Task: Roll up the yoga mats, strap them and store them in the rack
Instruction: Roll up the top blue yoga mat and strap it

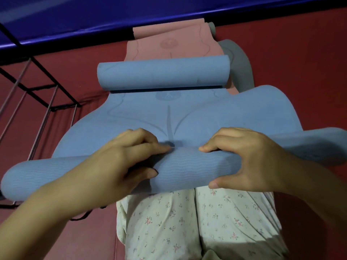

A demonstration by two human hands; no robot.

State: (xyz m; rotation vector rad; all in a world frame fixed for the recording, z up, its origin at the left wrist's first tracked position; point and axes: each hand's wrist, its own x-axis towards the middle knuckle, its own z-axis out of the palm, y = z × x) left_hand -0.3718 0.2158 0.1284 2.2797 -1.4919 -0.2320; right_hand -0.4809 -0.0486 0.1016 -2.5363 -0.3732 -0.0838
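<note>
Hands on the blue yoga mat (187, 117), right at the near end, and both are wrapped over the rolled edge. Left hand (122, 162) sits left of centre, fingers curled over the top of the roll, thumb tucked against its near face: a close grip on the mat. Right hand (244, 158) mirrors it on the other side, fingers hooked over the far side of the roll, thumb pressing underneath, also a firm grip on the mat. The two index fingertips point toward each other with a short gap between them, right over the mat's printed centre line.

That near roll runs across the whole view, its wavy textured underside facing up, resting above the person's floral-print trousers (187, 222). Beyond the hands the mat lies flat on the red floor (300, 72), and its far end is curled up into a second roll (163, 72). So it is rolled at both ends, flat in the middle.

Behind it lies a pink yoga mat (176, 45), flat, with its own far end curling, and a grey mat (242, 62) peeks out from under it at the right. Off to the left stands a black wire rack (37, 87), well apart from the mats. A dark cord (82, 216) lies on the floor near the left forearm.
</note>
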